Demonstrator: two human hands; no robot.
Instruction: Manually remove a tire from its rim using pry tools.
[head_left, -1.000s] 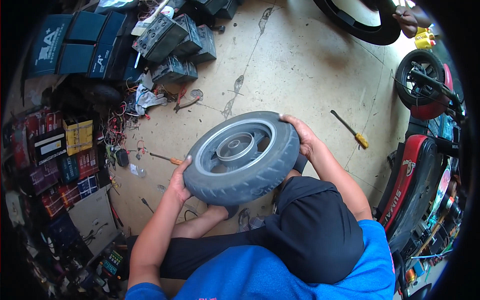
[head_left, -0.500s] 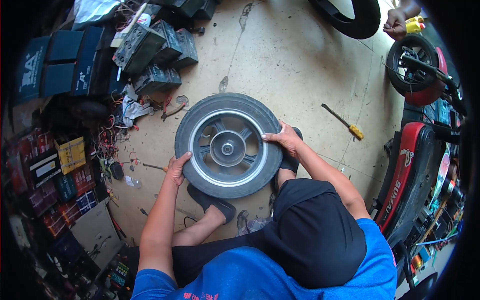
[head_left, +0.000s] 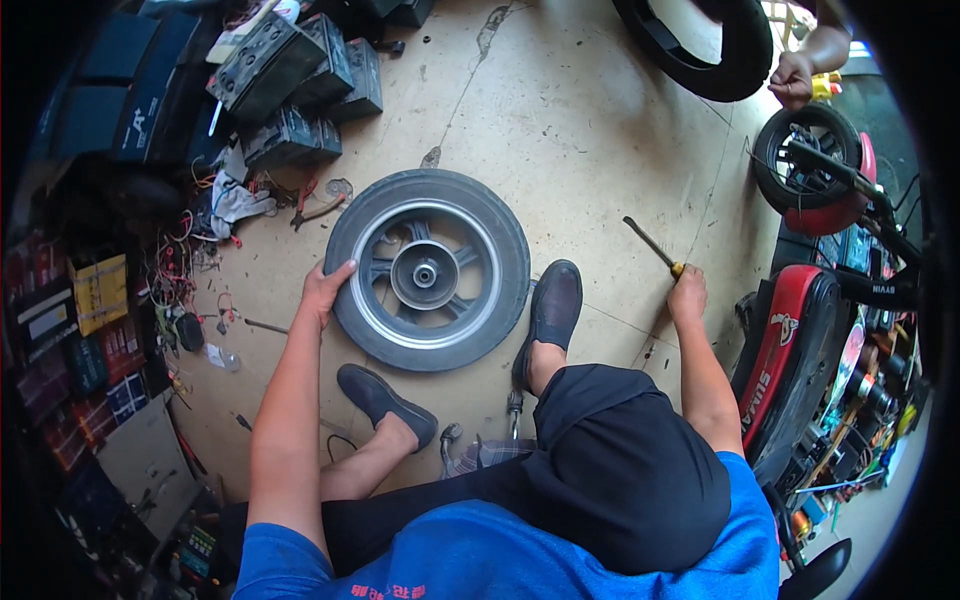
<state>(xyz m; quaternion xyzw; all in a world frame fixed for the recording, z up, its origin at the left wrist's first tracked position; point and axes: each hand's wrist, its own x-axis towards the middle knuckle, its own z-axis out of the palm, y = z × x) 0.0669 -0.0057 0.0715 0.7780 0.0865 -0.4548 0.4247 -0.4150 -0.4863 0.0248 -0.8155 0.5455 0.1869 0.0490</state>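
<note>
A wheel (head_left: 470, 220) with a grey tyre and spoked rim lies face up on the tiled floor (head_left: 570, 170) between my feet. My left hand (head_left: 330, 282) grips the tyre's left edge, thumb on top. My right hand (head_left: 686, 293) is closed on the yellow handle of a long screwdriver (head_left: 648, 240) to the right of the wheel, its tip pointing away from me. A second thin tool (head_left: 268, 326) lies left of my left hand, its handle hidden. Some metal tools (head_left: 515, 410) and a checked cloth (head_left: 480, 455) lie by my legs.
Stacked batteries (head_left: 260, 70), cables, a glove (head_left: 237, 200) and boxes (head_left: 98, 295) crowd the left. Scooters (head_left: 785, 365) and assorted goods line the right. At top right, another person's hand (head_left: 793, 80) is near a large black tyre (head_left: 690, 70).
The wheel has gone from raised and tilted in both hands to lying flat, farther left. My right hand left it and took hold of the screwdriver.
</note>
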